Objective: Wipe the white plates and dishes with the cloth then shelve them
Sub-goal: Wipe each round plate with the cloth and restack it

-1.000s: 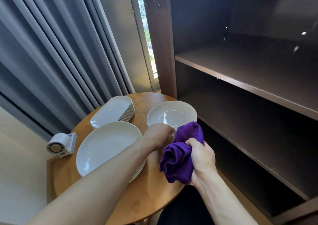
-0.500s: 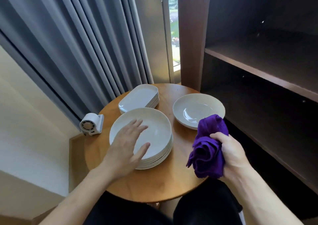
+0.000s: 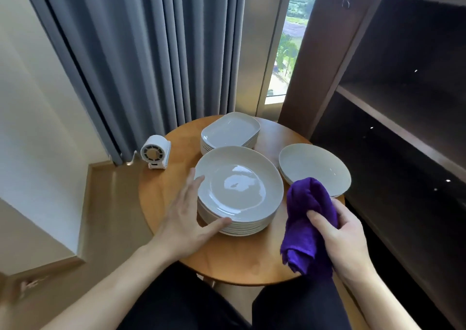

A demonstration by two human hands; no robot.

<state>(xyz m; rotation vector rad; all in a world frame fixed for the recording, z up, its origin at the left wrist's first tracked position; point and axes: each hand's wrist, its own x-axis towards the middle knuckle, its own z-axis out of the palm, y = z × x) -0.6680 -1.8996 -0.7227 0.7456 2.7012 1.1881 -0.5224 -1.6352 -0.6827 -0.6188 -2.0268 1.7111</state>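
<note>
A stack of round white plates (image 3: 239, 191) sits in the middle of the round wooden table (image 3: 174, 153). My left hand (image 3: 187, 218) lies at the stack's left edge with straight fingers, its thumb against the front rim. My right hand (image 3: 340, 239) grips a bunched purple cloth (image 3: 306, 218) to the right of the stack, above the table's edge. A stack of white rectangular dishes (image 3: 230, 130) stands behind the round plates. Shallow white bowls (image 3: 312, 165) lie at the right, partly hidden by the cloth.
A small white fan (image 3: 155, 154) stands at the table's left rim. A dark brown shelf unit (image 3: 393, 118) with bare boards rises on the right. Grey curtains (image 3: 141, 52) hang behind, beside a narrow window. My dark-clad legs are under the table's near edge.
My left hand left the cloth and moved left, first over the round plate stack, now at its left edge. The cloth stays in my right hand. The view swung left and down.
</note>
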